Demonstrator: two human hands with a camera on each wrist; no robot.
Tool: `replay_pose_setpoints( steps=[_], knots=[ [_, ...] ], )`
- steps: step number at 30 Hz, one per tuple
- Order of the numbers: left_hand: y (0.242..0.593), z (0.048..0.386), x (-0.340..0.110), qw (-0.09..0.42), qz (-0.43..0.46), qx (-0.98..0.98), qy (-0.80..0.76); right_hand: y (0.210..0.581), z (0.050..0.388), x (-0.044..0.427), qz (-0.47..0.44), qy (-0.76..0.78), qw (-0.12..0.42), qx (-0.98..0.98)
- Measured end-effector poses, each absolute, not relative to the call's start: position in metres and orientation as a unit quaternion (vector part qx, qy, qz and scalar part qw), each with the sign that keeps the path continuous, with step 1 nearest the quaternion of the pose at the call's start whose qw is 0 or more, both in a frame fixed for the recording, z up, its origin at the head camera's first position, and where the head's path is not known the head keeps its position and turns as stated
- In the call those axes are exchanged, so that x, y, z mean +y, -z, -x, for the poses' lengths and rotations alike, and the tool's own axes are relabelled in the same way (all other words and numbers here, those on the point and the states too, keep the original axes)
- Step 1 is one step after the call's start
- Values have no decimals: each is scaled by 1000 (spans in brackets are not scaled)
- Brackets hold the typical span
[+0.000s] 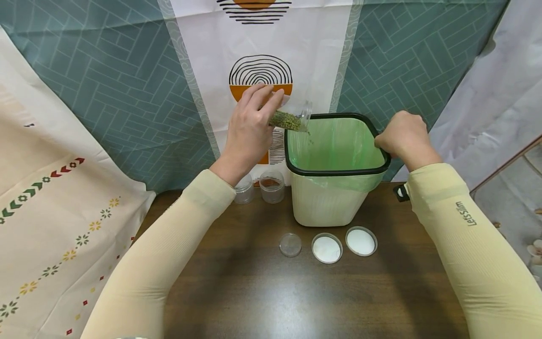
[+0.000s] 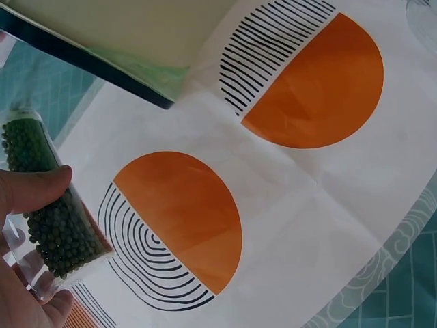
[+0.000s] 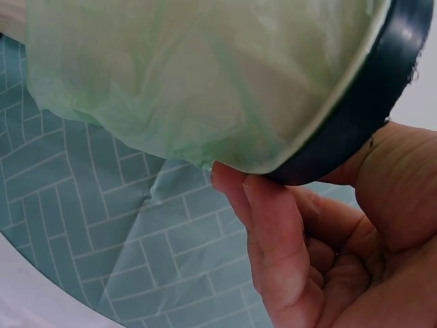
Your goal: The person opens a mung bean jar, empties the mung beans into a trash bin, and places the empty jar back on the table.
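My left hand (image 1: 251, 125) grips a clear plastic jar (image 2: 63, 222) of small green beans (image 1: 285, 121). The jar lies tilted on its side with its mouth over the left rim of a trash bin (image 1: 323, 200); a few beans drop from it. In the left wrist view the thumb presses the jar's side. My right hand (image 1: 404, 136) pinches the bin's black rim (image 3: 341, 130) at the right, with fingertips against the underside of the rim. A thin green bag (image 1: 338, 141) lines the bin and folds over its edge.
Two clear jars (image 1: 272, 187) stand left of the bin, partly behind the left forearm. In front of the bin lie a clear lid (image 1: 290, 245) and two lids with white inserts (image 1: 327, 248) (image 1: 361, 241) on the dark wooden table (image 1: 271, 296). Patterned cloth (image 1: 127, 70) hangs behind.
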State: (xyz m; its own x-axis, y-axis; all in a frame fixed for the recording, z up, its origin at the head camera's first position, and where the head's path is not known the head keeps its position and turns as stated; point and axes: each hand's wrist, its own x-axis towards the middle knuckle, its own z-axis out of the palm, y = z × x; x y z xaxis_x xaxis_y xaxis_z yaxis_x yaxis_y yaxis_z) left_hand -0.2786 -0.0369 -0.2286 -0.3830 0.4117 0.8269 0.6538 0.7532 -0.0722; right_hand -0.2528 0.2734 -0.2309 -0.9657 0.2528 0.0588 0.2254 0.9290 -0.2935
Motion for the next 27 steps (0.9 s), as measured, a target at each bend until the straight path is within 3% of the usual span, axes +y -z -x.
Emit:
replay_pose_setpoints(
  steps=[27],
  knots=[
    [226, 277, -36, 450, 318, -824, 130, 231, 253, 273, 126, -146, 47, -980]
  ],
)
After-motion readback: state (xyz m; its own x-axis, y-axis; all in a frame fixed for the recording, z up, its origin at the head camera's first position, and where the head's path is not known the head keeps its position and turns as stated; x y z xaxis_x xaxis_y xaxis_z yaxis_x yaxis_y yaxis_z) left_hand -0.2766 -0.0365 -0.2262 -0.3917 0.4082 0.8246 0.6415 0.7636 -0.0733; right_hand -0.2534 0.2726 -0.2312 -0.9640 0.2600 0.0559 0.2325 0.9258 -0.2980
